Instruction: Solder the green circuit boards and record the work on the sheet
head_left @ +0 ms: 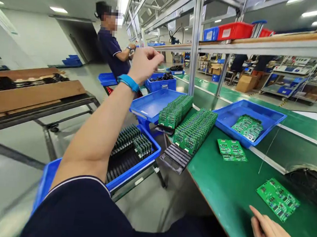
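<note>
Right hand [272, 236] open, fingers spread, just below green circuit board [277, 199]; left hand [145, 64] raised, fingers bunched.

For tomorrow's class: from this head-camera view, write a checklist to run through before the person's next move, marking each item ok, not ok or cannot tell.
1. Right hand apart from the loose board on the bench: ok.
2. Left hand holding nothing: cannot tell, its curled fingers hide the palm.
3. Rack boards standing in rows in the black rack: ok.
4. Black rack fully on the bench: not ok, its end seems to jut past the edge.
5. Tray boards lying inside the blue tray: ok.
6. Wristband on the left wrist wired to ground: cannot tell, no cord shows.
</note>
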Motion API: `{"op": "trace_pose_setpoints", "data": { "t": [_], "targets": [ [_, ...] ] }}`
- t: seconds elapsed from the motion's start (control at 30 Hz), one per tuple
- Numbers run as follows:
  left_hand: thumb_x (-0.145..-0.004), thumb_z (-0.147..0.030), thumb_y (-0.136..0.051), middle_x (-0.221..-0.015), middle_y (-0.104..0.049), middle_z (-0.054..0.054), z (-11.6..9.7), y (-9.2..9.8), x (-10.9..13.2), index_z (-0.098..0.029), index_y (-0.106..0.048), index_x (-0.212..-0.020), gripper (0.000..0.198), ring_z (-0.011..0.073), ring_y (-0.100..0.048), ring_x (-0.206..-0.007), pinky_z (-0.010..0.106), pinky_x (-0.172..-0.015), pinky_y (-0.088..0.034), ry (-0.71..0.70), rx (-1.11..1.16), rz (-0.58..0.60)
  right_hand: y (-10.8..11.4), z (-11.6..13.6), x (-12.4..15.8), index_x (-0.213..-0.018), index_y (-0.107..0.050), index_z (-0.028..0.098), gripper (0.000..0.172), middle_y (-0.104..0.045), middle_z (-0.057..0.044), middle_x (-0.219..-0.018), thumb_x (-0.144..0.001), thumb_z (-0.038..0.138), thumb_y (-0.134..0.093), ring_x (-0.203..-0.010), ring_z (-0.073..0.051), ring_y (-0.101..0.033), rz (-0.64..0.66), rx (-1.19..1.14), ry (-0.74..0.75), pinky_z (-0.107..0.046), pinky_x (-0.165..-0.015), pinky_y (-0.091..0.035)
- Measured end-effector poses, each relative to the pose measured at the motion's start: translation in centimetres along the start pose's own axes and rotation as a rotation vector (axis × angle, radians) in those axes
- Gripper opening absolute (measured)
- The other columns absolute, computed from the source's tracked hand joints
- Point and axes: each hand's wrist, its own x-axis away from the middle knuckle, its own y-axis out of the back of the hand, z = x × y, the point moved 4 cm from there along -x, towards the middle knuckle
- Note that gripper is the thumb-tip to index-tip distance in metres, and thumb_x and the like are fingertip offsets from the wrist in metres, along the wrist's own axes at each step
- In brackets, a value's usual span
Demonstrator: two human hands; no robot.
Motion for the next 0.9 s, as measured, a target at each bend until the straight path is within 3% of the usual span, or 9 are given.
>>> {"op": "trace_pose_setpoints", "data": {
  "t": [0.07,0.13,0.3,0.43,0.5,0.6,0.77,0.9],
  "targets": [
    [-0.082,-0.039,-0.057,-0.074,-0.074,0.002,0.4,3.6,1.4,-0.006,-0.070,-0.080,0.035,0.0036,-0.059,-0.053,0.018,-0.054,-0.040,0.033,0.024,-0.106,-0.1,0.3,0.4,-0.114,-0.073,0.026,0.026,-0.062,0.004,-0.059,-0.091,0.019,-0.064,-0.049,-0.010,-0.059,-0.039,0.078,0.080,-0.027,-0.059,-0.045],
    [-0.078,-0.028,-0.069,-0.065,-0.070,0.001,0.2,6.4,2.6,-0.012,-0.069,-0.074,0.017,0.0044,-0.052,-0.047,0.020,-0.048,-0.042,0.039,0.056,-0.162,-0.4,0.1,0.5,-0.113,-0.073,0.021,0.025,-0.062,0.006,-0.060,-0.090,0.015,-0.067,-0.051,-0.008,-0.059,-0.067,0.124,0.097,-0.024,-0.061,-0.042],
    [-0.079,-0.028,-0.069,-0.065,-0.061,0.001,-2.7,10.3,4.8,-0.007,-0.072,-0.082,0.021,0.0060,-0.052,-0.050,0.025,-0.053,-0.049,-0.012,0.049,-0.106,-0.9,-0.3,0.4,-0.108,-0.073,0.019,0.022,-0.067,0.005,-0.066,-0.088,0.013,-0.067,-0.055,-0.008,-0.060,-0.133,0.163,0.026,-0.022,-0.061,-0.041],
    [-0.082,-0.037,-0.067,-0.069,-0.059,0.000,-5.2,10.1,4.3,-0.004,-0.074,-0.096,0.036,0.0056,-0.050,-0.056,0.047,-0.078,-0.058,-0.138,-0.054,-0.080,-0.4,0.3,0.6,-0.103,-0.073,0.016,0.018,-0.068,0.003,-0.069,-0.093,0.014,-0.059,-0.055,-0.009,-0.061,-0.141,0.131,-0.042,-0.023,-0.062,-0.042],
    [-0.082,-0.041,-0.065,-0.069,-0.058,0.000,-6.5,8.3,3.2,-0.004,-0.074,-0.098,0.041,0.0054,-0.049,-0.056,0.055,-0.082,-0.057,-0.148,-0.040,-0.079,0.0,0.5,0.5,-0.100,-0.073,0.015,0.019,-0.068,0.002,-0.069,-0.094,0.014,-0.055,-0.055,-0.009,-0.061,-0.159,0.141,-0.078,-0.023,-0.060,-0.042],
    [-0.080,-0.042,-0.065,-0.067,-0.058,0.001,-9.0,3.8,0.8,-0.004,-0.074,-0.094,0.041,0.0082,-0.053,-0.056,0.058,-0.081,-0.057,-0.115,0.003,-0.034,0.3,0.9,0.2,-0.098,-0.073,0.013,0.023,-0.065,0.000,-0.066,-0.096,0.013,-0.049,-0.053,-0.011,-0.058,-0.147,0.143,-0.099,-0.025,-0.058,-0.042],
    [-0.082,-0.038,-0.063,-0.073,-0.066,0.004,-13.0,-7.0,-4.6,-0.003,-0.073,-0.095,0.039,0.0134,-0.062,-0.066,0.052,-0.082,-0.058,-0.128,-0.048,0.078,0.1,2.5,0.4,-0.100,-0.069,0.015,0.025,-0.063,-0.001,-0.065,-0.098,0.014,-0.044,-0.053,-0.013,-0.056,-0.126,0.000,-0.094,-0.026,-0.056,-0.042],
    [-0.087,-0.035,-0.061,-0.094,-0.072,0.005,-15.2,-15.9,-12.2,-0.002,-0.070,-0.098,0.036,0.0137,-0.061,-0.089,0.036,-0.098,-0.049,-0.094,-0.173,0.037,-0.6,3.8,1.1,-0.108,-0.066,0.019,0.025,-0.069,-0.003,-0.081,-0.101,0.015,-0.041,-0.066,-0.013,-0.064,-0.186,-0.145,-0.092,-0.025,-0.064,-0.049]
  ]
}}
